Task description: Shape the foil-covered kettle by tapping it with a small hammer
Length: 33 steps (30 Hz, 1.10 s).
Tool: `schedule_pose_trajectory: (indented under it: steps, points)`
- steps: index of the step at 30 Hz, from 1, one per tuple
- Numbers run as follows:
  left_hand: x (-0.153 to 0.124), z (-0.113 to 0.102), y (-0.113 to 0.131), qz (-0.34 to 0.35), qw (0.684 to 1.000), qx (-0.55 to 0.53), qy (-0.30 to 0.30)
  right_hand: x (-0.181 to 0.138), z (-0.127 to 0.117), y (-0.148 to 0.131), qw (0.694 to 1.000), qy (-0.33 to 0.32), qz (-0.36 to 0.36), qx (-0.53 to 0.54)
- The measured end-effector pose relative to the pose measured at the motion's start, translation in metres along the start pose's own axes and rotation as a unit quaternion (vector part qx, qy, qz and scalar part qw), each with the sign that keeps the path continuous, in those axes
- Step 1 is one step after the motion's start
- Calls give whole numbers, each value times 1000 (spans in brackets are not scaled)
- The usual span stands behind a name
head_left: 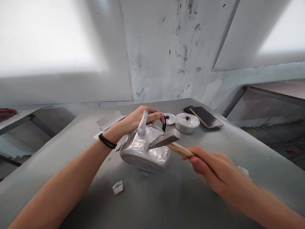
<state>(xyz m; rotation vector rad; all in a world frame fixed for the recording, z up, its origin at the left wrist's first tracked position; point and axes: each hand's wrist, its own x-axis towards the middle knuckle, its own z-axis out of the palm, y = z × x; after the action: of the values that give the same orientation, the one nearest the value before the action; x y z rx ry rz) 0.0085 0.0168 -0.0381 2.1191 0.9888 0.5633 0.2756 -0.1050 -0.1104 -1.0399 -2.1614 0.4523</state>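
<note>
A dented silver metal kettle (135,152) sits tilted on the grey table, its spout (142,125) pointing up. My left hand (145,116) reaches behind the spout and grips the kettle at its far side, by the black handle (164,123); some of its fingers are hidden. My right hand (209,165) is wrapped around the wooden handle of a hammer (169,137). The hammer's head is in front of the kettle's side, its narrow end close to the metal below the spout; I cannot tell whether they touch.
Behind the kettle stand a round perforated metal strainer with a lid (187,123) and another metal lid (170,118). A smartphone (206,117) lies on a dark object (188,109). Crumpled paper (118,187) lies near the front; paper sheets (108,120) lie back left. A stained wall (164,57) rises behind.
</note>
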Motion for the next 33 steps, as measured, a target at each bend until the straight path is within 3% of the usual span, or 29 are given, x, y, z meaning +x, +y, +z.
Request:
schedule_pose_trajectory:
  steps: [5, 10, 13, 17, 21, 24, 26, 30, 33]
  points:
    - [0, 1, 1, -2, 1000, -10, 0, -1, 1, 1, 996, 63, 45, 48]
    - [0, -1, 1, -14, 1000, 10, 8, 5, 2, 6, 999, -9, 32, 17]
    - [2, -1, 5, -24, 998, -10, 49, 9, -4, 14, 990, 76, 90, 83]
    - [2, -6, 8, -67, 989, -31, 130, 15, -13, 24, 945, 159, 184, 216]
    - [-6, -24, 5, -126, 990, -18, 61, 15, -16, 29, 939, 156, 190, 239]
    - [-12, -36, 4, -145, 988, 14, -59, 11, -13, 30, 968, 125, 115, 182]
    - [-12, -38, 3, -127, 985, 27, -111, 8, -10, 27, 990, 65, 64, 104]
    - [-7, -34, 0, -89, 988, 65, -105, 5, -3, 18, 999, -26, 4, -26]
    - [-5, -31, -2, -77, 989, 74, -104, 3, 0, 12, 1000, 6, 6, -10]
